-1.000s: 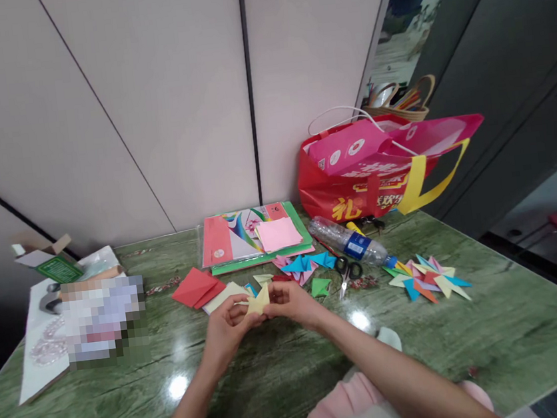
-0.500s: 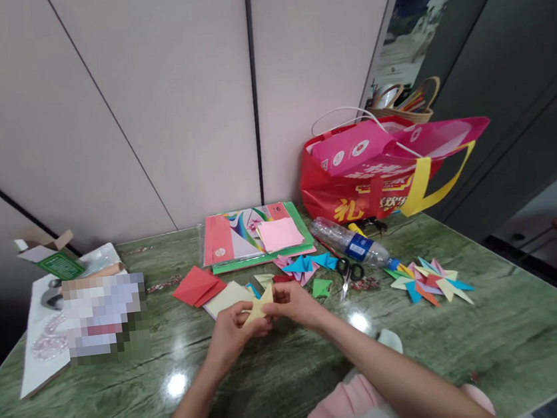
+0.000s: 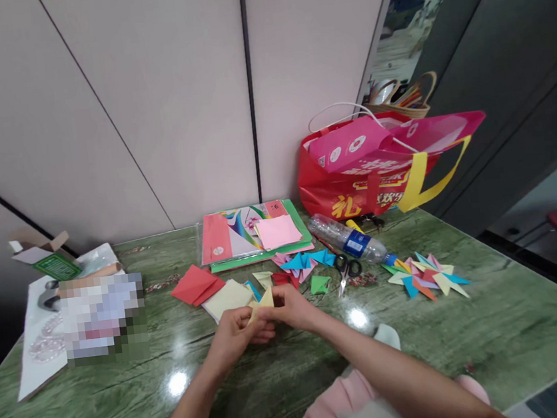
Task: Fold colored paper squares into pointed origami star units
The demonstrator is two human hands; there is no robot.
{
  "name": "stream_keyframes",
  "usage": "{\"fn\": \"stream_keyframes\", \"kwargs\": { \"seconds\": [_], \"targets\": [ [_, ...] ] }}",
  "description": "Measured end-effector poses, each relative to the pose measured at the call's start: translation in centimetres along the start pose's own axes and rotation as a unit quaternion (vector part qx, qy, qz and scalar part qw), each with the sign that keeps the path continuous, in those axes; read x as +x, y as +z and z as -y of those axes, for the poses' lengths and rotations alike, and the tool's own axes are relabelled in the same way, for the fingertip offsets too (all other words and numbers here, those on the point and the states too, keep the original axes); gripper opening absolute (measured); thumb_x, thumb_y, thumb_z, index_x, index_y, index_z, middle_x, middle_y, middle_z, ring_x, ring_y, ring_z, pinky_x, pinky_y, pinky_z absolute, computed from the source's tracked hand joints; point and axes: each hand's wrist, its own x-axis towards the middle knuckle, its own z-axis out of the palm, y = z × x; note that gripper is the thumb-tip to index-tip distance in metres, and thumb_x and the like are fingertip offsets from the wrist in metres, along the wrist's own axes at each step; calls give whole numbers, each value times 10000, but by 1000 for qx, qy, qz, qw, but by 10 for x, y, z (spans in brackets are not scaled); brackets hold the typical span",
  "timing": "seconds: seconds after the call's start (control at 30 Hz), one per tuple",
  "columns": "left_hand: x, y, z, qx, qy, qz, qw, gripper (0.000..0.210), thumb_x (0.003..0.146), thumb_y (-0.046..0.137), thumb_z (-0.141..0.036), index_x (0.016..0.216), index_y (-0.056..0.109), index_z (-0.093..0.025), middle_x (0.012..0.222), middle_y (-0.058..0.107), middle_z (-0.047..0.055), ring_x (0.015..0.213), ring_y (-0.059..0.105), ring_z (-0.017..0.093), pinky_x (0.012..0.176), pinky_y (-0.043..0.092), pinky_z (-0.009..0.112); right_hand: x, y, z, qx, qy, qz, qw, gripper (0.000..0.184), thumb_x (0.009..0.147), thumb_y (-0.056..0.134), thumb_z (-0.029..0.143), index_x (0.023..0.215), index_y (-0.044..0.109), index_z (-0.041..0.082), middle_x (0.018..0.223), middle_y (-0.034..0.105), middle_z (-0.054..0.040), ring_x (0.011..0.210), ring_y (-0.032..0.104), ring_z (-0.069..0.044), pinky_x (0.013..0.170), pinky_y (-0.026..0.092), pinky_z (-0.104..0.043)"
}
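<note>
Between my two hands is a folded piece of pale yellow paper (image 3: 265, 300), raised a little above the table. My left hand (image 3: 237, 331) grips its lower left part, and my right hand (image 3: 290, 307) pinches its right side; fingers cover much of it. Just behind my left hand lies a stack of cream paper squares (image 3: 227, 299), with red paper squares (image 3: 197, 285) to its left. Folded blue paper pieces (image 3: 302, 260), a green folded piece (image 3: 320, 284) and black-handled scissors (image 3: 347, 271) lie to the right of my right hand.
A multicoloured paper star (image 3: 427, 276) lies on the right of the green table (image 3: 504, 337). Behind are a plastic bottle (image 3: 350, 240), a red gift bag (image 3: 356, 180) and a paper pack (image 3: 219, 237) with pink squares (image 3: 279, 231). A green box (image 3: 56, 264) stands left.
My fingers have shifted on the yellow paper, and my right thumb has moved left across it, so less of it shows. The whole view has shifted slightly.
</note>
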Motion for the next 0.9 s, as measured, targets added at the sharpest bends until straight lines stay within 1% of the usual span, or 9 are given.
{"fn": "stream_keyframes", "kwargs": {
  "seconds": [0.17,0.23,0.33,0.43,0.53,0.67,0.77,0.83,0.9],
  "targets": [
    [0,2,0,-17,6,13,1000,377,565,733,-423,748,619,-114,695,721,103,630,687,244,617,545,347,-1,0,5,67,38,6,997,374,574,700,462,681,593,120,572,533,35,506,432,-74,491,344,-202],
    [2,3,2,-14,0,10,1000,375,549,734,-433,717,602,-125,670,718,89,620,686,246,611,544,352,-1,1,6,55,30,-1,998,360,568,708,445,683,594,124,594,548,28,528,450,-82,520,358,-213],
    [4,5,6,7,0,-17,1000,355,545,722,-448,653,575,-143,631,711,62,611,683,251,606,544,359,-2,3,6,26,18,-10,999,337,573,707,429,673,592,128,587,546,29,529,450,-86,524,359,-216],
    [4,6,8,29,5,-25,999,358,576,704,-449,711,596,-135,665,718,75,611,684,254,603,544,362,-2,5,5,22,19,-33,999,348,557,715,438,611,566,127,548,518,35,507,420,-78,480,330,-202],
    [1,8,5,19,4,12,1000,393,620,689,-434,836,616,-114,755,722,111,660,686,255,638,544,368,-2,6,6,60,29,-47,997,365,546,720,447,587,558,123,529,507,37,488,396,-68,454,303,-194],
    [-4,8,-2,-41,28,91,995,386,692,653,-395,949,611,-110,905,703,132,855,658,273,765,518,402,-2,3,10,130,60,-44,989,358,535,732,431,622,582,118,549,537,32,476,401,-62,460,306,-196],
    [-5,8,-3,-57,45,128,989,404,694,662,-371,1002,604,-116,957,692,128,929,632,277,826,490,413,-2,-1,11,137,56,-47,988,348,532,738,415,626,589,116,555,542,29,483,408,-64,472,310,-199],
    [-4,8,-2,-46,37,114,992,425,675,677,-375,1002,607,-114,953,693,132,886,648,270,804,501,403,-2,-1,11,117,47,-45,991,345,539,735,414,623,583,116,557,535,29,489,408,-66,475,310,-200],
    [-3,8,0,-23,16,71,997,422,659,684,-394,952,619,-98,901,704,141,793,672,255,740,523,383,-1,1,9,85,35,-49,995,351,543,730,423,594,562,119,542,512,36,487,391,-64,467,297,-197]
  ]
}}
